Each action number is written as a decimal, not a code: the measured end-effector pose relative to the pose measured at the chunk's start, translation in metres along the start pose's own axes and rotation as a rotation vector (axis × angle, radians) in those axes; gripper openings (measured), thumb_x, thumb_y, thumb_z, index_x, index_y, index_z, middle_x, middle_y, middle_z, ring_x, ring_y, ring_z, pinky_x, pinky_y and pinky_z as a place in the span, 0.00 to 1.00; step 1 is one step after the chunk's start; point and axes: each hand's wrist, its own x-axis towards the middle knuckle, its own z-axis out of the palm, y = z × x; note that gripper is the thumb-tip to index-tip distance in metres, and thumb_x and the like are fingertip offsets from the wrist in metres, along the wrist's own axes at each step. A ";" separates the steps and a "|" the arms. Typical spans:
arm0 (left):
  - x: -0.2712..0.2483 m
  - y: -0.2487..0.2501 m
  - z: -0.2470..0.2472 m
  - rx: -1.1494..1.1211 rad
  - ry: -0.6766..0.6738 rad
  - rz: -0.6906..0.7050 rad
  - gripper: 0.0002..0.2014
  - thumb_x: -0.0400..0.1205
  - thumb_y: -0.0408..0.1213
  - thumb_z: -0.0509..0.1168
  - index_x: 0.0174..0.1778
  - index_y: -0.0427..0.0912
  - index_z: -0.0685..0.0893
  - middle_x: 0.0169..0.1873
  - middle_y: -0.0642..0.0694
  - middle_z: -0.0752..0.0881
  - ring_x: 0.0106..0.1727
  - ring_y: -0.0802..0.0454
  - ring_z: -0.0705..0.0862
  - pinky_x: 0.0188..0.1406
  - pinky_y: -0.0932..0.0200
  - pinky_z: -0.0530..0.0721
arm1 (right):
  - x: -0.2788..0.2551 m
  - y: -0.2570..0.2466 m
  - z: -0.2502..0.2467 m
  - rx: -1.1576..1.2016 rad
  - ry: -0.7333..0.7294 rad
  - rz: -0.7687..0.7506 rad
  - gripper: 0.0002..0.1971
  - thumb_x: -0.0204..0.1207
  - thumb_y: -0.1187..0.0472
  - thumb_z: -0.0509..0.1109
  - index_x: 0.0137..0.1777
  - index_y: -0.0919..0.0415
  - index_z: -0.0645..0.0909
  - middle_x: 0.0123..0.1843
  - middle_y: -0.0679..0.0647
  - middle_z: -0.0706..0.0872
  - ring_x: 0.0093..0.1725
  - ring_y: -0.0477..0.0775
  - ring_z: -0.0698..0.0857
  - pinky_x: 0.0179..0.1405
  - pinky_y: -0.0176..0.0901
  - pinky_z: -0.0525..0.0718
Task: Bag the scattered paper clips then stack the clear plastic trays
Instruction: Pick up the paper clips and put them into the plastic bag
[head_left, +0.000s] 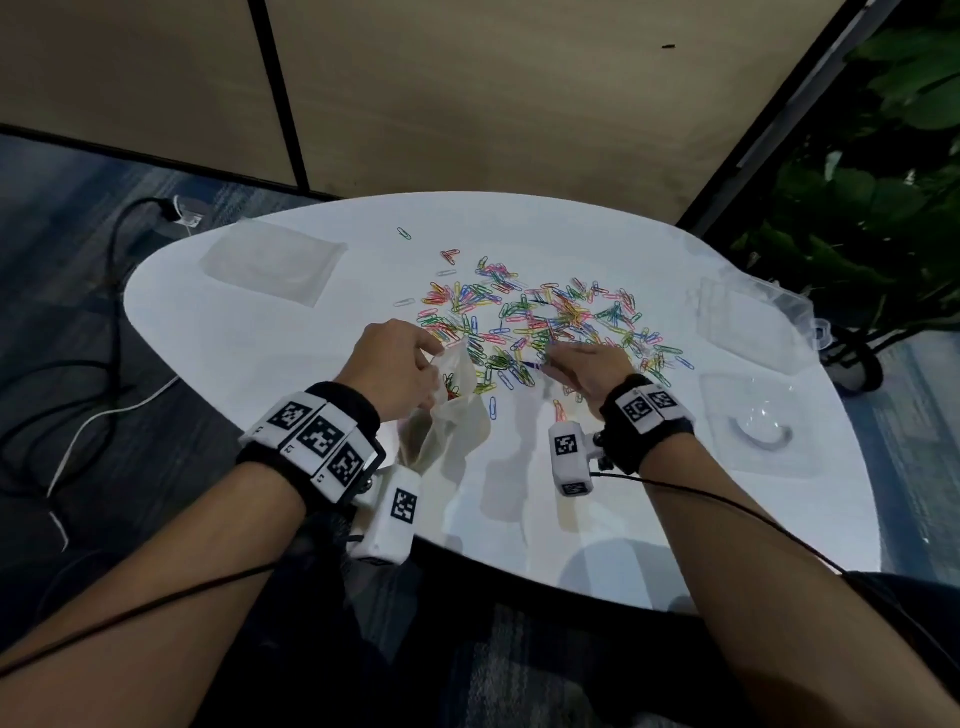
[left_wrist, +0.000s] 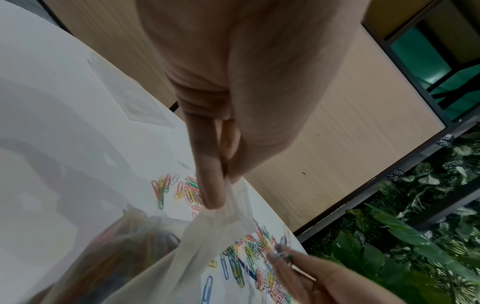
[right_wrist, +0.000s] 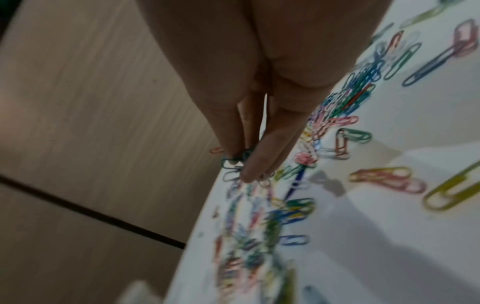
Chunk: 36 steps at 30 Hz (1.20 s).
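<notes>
Coloured paper clips (head_left: 540, 322) lie scattered across the middle of the white table (head_left: 249, 332). My left hand (head_left: 402, 358) pinches the rim of a clear plastic bag (head_left: 452, 415) between thumb and fingers and holds its mouth up; the bag (left_wrist: 207, 236) has several clips inside. My right hand (head_left: 582, 364) is at the near edge of the pile, and its fingertips (right_wrist: 246, 164) pinch a small bunch of clips (right_wrist: 235, 162). Clear plastic trays lie apart on the table: one at the far left (head_left: 272, 265), one at the far right (head_left: 748, 322), one at the near right (head_left: 763, 426).
A green plant (head_left: 872, 197) stands beyond the table's right edge. Beige wall panels (head_left: 467, 93) rise behind the table. Cables (head_left: 104, 364) run over the dark floor on the left. The near table edge (head_left: 571, 582) is close to my body.
</notes>
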 end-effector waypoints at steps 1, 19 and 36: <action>0.000 0.001 0.001 0.004 -0.002 0.002 0.14 0.80 0.26 0.68 0.60 0.39 0.89 0.38 0.41 0.94 0.36 0.45 0.94 0.54 0.49 0.92 | -0.008 -0.004 0.001 0.156 -0.067 0.020 0.11 0.74 0.71 0.75 0.56 0.74 0.86 0.47 0.64 0.92 0.45 0.55 0.92 0.47 0.40 0.91; -0.005 0.011 0.023 0.027 -0.013 0.088 0.15 0.83 0.27 0.65 0.64 0.39 0.88 0.36 0.42 0.94 0.36 0.53 0.93 0.54 0.50 0.92 | -0.062 -0.007 0.090 -0.858 -0.030 -0.363 0.07 0.76 0.67 0.71 0.39 0.64 0.89 0.33 0.58 0.88 0.32 0.57 0.85 0.30 0.39 0.84; 0.002 -0.007 -0.014 0.009 0.080 0.002 0.14 0.80 0.24 0.66 0.60 0.38 0.89 0.40 0.39 0.93 0.35 0.42 0.94 0.47 0.47 0.94 | -0.037 0.015 0.005 -1.114 -0.028 -0.084 0.36 0.70 0.51 0.80 0.76 0.62 0.73 0.73 0.60 0.79 0.68 0.61 0.82 0.69 0.53 0.81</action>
